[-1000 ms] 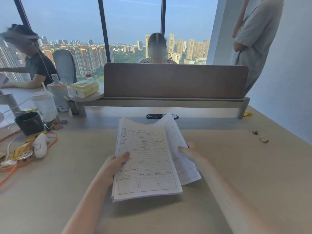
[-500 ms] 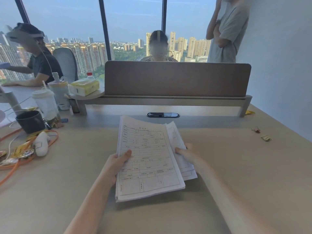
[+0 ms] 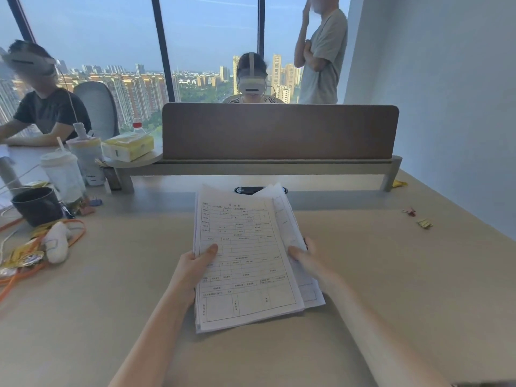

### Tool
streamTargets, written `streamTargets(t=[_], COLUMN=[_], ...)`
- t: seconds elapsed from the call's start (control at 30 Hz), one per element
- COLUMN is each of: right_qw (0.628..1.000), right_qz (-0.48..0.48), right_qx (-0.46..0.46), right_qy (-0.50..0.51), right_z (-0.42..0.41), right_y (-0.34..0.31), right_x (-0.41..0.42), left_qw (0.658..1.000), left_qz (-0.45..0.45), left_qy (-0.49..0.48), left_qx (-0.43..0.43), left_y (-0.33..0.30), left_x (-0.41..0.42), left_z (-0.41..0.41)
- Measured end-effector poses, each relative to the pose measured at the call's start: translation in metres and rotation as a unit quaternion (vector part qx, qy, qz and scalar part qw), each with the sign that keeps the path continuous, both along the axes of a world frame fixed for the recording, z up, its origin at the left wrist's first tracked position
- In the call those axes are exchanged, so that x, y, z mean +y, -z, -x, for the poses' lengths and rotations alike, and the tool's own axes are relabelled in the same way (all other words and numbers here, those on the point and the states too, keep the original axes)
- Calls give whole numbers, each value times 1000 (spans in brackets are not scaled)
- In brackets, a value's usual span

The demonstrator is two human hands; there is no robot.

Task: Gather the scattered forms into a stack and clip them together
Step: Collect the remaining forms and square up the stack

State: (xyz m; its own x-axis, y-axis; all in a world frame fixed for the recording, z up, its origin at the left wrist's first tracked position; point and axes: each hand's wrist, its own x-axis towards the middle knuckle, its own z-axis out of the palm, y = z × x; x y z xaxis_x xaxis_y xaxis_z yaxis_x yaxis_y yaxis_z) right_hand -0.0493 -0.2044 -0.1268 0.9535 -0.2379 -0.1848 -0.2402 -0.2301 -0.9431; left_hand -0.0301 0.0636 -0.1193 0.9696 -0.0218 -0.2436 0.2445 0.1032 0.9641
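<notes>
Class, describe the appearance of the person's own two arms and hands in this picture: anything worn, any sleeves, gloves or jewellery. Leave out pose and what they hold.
Both forearms enter from the bottom edge and are bare: no sleeves show in the frame. The left hand wears no glove, ring or watch. The right hand is motion-blurred; no glove or wristband shows on it, but small jewellery could not be ruled out.

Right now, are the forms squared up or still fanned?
Still fanned: under the top form, lower sheets stick out rightward, held by left hand and right hand.

Printed forms [image 3: 245,261] loosely stacked, lower sheets askew.
</notes>
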Motion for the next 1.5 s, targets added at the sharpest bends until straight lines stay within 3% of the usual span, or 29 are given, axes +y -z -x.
streamTargets(t=[0.37,0.83,1.03,1.2,1.33,1.5], right_qw=[982,974,974,969,983,995], right_qz=[-153,-195,-187,-230,-147,-84], right_qx=[-107,-115,-128,-88,-75,51], right_qy=[3,19,1,-35,-82,-2], right_z=[20,28,34,34,23,17], right_y=[-3,-11,-10,-7,-15,-3], right_x=[-1,-5,-4,-5,-6,-13], left_qw=[999,998,998,997,995,993], left_qz=[27,45,-1,-29,-55,-79], left_qy=[35,41,40,46,45,54], left_qx=[-7,-26,-54,-61,-74,-72], left_y=[3,-1,1,5,7,9], left_x=[-16,-29,-38,-39,-42,-46], left_z=[1,-4,0,1,3,4])
